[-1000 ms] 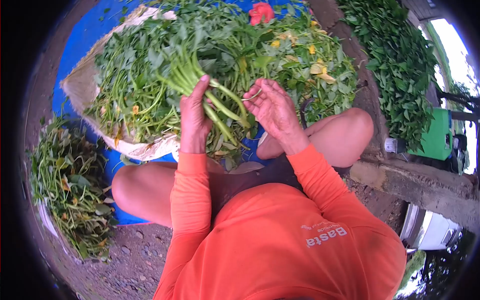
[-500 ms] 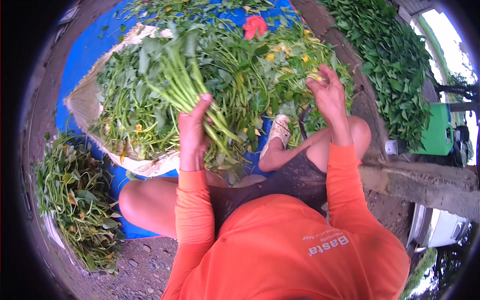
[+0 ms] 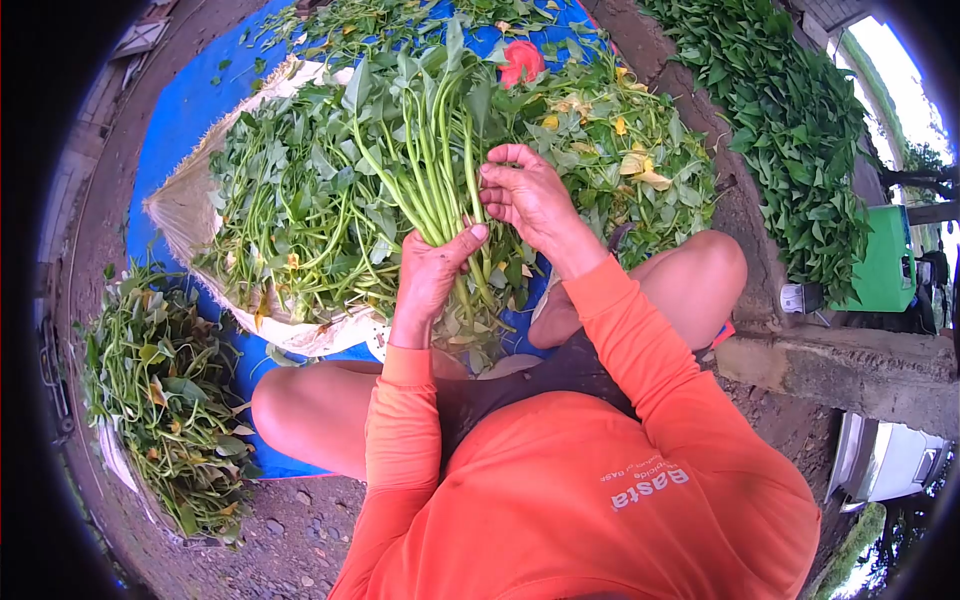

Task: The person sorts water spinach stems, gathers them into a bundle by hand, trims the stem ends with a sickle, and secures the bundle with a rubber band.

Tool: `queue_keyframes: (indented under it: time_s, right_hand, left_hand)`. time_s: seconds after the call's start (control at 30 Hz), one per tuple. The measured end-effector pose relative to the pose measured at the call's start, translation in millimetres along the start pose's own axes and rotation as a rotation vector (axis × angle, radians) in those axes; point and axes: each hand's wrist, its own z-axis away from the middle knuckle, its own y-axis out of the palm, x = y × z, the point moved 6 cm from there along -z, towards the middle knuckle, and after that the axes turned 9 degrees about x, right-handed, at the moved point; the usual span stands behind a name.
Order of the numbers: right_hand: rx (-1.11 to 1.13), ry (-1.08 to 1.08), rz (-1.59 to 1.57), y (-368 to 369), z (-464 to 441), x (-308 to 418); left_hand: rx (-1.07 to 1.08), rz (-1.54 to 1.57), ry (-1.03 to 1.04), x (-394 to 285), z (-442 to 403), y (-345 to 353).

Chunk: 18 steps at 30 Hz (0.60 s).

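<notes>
My left hand is closed around a bunch of water spinach, thumb across the lower stems. The bunch stands upright with its leaves pointing away from me, and cut ends stick out below my grip. My right hand is at the right side of the bunch, close to the outermost stem. Its fingers are loosely bent and apart, with nothing visible held in them; whether they touch the stem I cannot tell. Beneath both hands spreads a big heap of loose greens on a pale sack.
Yellowed leaves lie among greens at the right. A red cloth-like object sits at the back of the blue tarp. Another pile of greens is at left. Leafy bundles, a green container and a concrete ledge are right.
My right hand has moved left from over the yellow leaves to the bunch. My left hand has shifted right, and the bunch now stands more upright.
</notes>
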Motion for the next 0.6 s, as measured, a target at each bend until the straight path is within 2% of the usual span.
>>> queue_keyframes:
  time_s: [0.07,0.17,0.27,0.33,0.43,0.6]
  right_hand:
    - [-0.030,0.013,0.076,-3,3,-3]
    - [0.062,0.147,0.006,0,5,-6]
    - [0.222,0.101,0.101,7,11,-11]
    - [0.104,0.031,0.180,-3,15,-7]
    - [-0.079,-0.060,0.365,-19,19,12]
    - [-0.188,-0.210,0.552,-37,19,37]
  left_hand:
    - [0.005,-0.004,-0.006,3,1,0]
    - [0.028,-0.024,-0.027,9,1,0]
    - [0.015,-0.005,-0.026,4,2,1]
    - [0.007,-0.015,-0.051,7,0,-1]
    - [-0.117,-0.036,-0.054,5,-2,-12]
    - [-0.229,-0.091,-0.005,2,-6,-29]
